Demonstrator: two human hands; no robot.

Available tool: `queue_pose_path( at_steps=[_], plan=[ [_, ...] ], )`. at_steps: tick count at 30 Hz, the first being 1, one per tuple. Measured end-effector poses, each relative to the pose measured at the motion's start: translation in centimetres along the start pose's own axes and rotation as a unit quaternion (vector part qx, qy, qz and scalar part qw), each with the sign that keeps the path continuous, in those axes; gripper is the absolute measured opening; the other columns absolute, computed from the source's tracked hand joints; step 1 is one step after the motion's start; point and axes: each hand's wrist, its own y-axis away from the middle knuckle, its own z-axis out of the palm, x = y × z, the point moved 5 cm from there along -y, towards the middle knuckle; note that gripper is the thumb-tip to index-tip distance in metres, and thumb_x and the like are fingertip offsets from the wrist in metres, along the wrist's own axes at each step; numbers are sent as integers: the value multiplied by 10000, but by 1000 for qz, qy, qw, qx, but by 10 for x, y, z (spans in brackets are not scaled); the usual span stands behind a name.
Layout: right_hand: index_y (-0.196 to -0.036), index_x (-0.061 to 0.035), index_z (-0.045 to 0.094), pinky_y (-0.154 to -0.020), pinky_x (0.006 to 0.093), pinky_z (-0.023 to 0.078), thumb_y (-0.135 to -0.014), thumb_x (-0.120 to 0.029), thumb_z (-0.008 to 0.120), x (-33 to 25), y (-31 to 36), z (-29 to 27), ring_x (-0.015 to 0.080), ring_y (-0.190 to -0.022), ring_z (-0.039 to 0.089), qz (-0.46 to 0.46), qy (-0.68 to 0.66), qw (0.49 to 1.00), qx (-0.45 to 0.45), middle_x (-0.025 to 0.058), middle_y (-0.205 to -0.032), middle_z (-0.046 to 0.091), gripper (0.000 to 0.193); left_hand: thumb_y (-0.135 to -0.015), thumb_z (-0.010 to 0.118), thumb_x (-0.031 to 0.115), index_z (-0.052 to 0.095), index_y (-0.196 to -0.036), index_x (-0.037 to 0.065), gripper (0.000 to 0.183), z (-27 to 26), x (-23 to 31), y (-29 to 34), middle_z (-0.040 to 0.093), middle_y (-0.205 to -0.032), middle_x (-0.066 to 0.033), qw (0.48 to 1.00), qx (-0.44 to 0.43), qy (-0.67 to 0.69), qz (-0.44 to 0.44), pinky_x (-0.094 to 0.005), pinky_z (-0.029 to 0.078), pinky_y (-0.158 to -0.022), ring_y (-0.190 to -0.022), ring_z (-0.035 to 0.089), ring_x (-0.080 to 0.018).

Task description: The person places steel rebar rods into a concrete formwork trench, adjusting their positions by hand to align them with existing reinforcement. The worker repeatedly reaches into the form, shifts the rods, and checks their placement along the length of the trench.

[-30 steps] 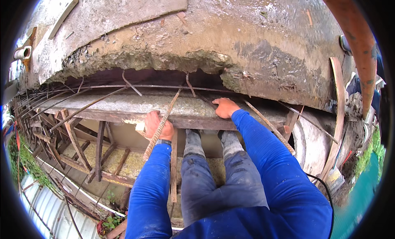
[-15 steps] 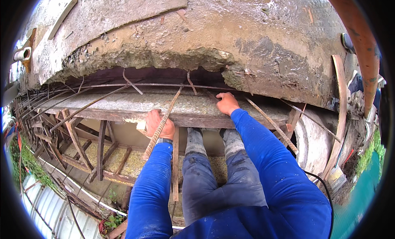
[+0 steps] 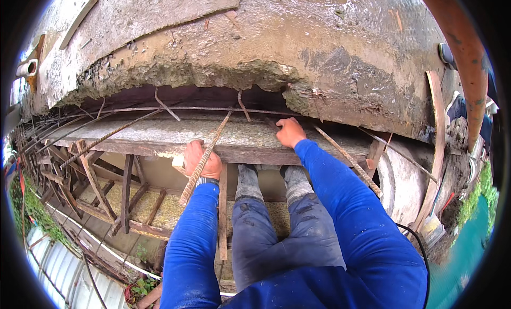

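The long plank [image 3: 250, 138] runs along the broken concrete slab [image 3: 255, 37], the left hand [image 3: 214, 164] bent at its front edge beneath a ribbed bar [image 3: 210, 149], the right hand [image 3: 290, 133] curled on its top, whether either is clamped I cannot tell.

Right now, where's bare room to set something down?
On the plank, between the thick slanting rebar and the thinner one leftward; on the mostly bare concrete slab, between the flat sheet and orange post. Crowded: far left, where rebars bunch.
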Motion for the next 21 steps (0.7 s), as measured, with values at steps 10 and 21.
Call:
queue_pose_path(
  at_steps=[10, 21],
  plan=[
    [-1425, -185, 722, -1166, 504, 497, -914, -202, 638, -8, 47, -37, 413, -1407, 586, 10, 117, 991, -61, 179, -1515, 593, 518, -879, 565, 139, 654, -1008, 73, 170, -7, -1, 1, 675, -995, -163, 1000, 8, 11, -5, -540, 519, -825, -948, 644, -424],
    [-1597, -175, 566, -1216, 452, 467, -868, -179, 625, 13, -10, 2, 382, -1469, 555, -10, 129, 975, -182, 181, -1617, 558, 731, -813, 621, 106, 666, -1025, 101, 217, -1, -2, 3, 677, -1039, -124, 1000, -5, 10, -16, -516, 525, -847, -992, 650, -388]
  ],
)
